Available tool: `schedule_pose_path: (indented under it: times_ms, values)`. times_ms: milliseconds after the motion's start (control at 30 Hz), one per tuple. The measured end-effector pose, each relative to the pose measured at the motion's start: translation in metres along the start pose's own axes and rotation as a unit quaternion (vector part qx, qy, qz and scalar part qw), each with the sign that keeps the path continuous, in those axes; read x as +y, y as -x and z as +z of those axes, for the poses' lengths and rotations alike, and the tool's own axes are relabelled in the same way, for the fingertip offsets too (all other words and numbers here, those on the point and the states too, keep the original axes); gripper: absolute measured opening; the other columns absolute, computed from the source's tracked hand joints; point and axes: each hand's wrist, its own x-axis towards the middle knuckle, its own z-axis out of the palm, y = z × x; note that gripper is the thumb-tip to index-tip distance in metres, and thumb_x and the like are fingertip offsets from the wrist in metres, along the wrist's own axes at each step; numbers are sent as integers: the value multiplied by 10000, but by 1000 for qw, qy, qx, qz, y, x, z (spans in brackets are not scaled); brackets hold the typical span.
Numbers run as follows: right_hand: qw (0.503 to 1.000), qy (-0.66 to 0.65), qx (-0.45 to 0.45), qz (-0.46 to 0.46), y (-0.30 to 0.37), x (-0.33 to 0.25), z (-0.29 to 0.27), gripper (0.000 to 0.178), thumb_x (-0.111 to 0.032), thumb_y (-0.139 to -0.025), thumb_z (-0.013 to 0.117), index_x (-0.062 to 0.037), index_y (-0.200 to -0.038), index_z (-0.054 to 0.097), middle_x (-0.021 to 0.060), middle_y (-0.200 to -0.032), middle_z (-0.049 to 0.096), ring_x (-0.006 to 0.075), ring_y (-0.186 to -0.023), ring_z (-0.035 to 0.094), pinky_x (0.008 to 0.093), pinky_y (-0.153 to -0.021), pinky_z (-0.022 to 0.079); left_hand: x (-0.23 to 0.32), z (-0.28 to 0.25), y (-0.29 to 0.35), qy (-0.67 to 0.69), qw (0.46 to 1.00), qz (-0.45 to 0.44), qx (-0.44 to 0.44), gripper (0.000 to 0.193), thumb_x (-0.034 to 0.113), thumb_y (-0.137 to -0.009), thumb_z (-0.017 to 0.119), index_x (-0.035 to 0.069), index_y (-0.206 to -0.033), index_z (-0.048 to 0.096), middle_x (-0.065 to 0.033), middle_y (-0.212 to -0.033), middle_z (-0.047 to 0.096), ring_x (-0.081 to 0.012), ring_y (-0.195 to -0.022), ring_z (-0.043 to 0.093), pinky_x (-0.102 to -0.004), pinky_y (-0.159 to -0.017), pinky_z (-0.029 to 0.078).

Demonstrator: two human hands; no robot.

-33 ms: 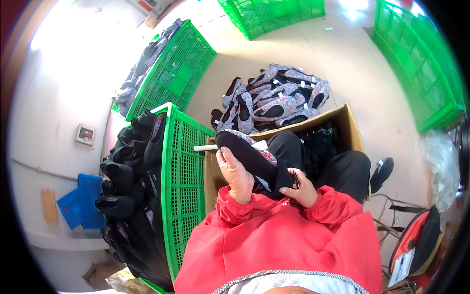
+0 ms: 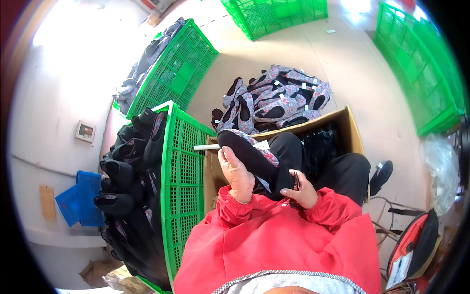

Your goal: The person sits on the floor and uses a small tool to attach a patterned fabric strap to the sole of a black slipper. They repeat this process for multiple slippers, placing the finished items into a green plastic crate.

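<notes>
Above my lap is a black fabric slipper (image 2: 247, 158) with a floral grey-and-red side and a small white tag (image 2: 262, 145). My left hand (image 2: 237, 174) grips its toe end from the left and below, thumb on the black fabric. A white stick (image 2: 206, 147) juts out leftward beside those fingertips; its inner end is hidden, and whether the hand holds it I cannot tell. At the slipper's other end, my right hand (image 2: 304, 191) is closed, its thumb pressed to the black edge. A small dark object (image 2: 295, 180) shows at its fingers, too unclear to name.
A cardboard box (image 2: 350, 125) with black items stands around my knees. Beyond it, floral slippers (image 2: 276, 105) are heaped on the floor. A green crate (image 2: 183, 171) of black slippers stands close on my left; other green crates (image 2: 186, 63) stand farther off. A folding stool (image 2: 416, 245) is at right.
</notes>
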Motion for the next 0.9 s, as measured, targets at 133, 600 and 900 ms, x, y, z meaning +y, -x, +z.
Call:
schedule_pose_path:
  times_ms: [133, 600, 900]
  values:
    - [994, -109, -6, -4, 5, 14, -4, 449, -22, -835, 739, -32, -1221, 510, 4, -927, 626, 36, -740, 555, 200, -639, 457, -7, -1, -1, 90, 993, -67, -37, 472, 488, -979, 542, 97, -1243, 526, -20, -1107, 621, -206, -952, 637, -373, -856, 539]
    - [980, -146, 71, -110, 21, 29, -29, 392, 57, -821, 713, 31, -1184, 568, 52, -1076, 648, 104, -958, 603, 258, -884, 483, -31, 15, -3, 237, 915, -295, -138, 525, 525, -905, 611, 107, -1222, 590, -36, -1112, 656, -226, -1018, 621, -417, -925, 516]
    - [966, -180, 89, -160, 28, 33, -48, 430, 36, -804, 750, 41, -1192, 566, 93, -1149, 633, 155, -1041, 608, 298, -937, 478, -38, 32, 8, 223, 905, -337, -129, 589, 590, -848, 646, 140, -1224, 588, -40, -1119, 647, -254, -1046, 609, -449, -950, 494]
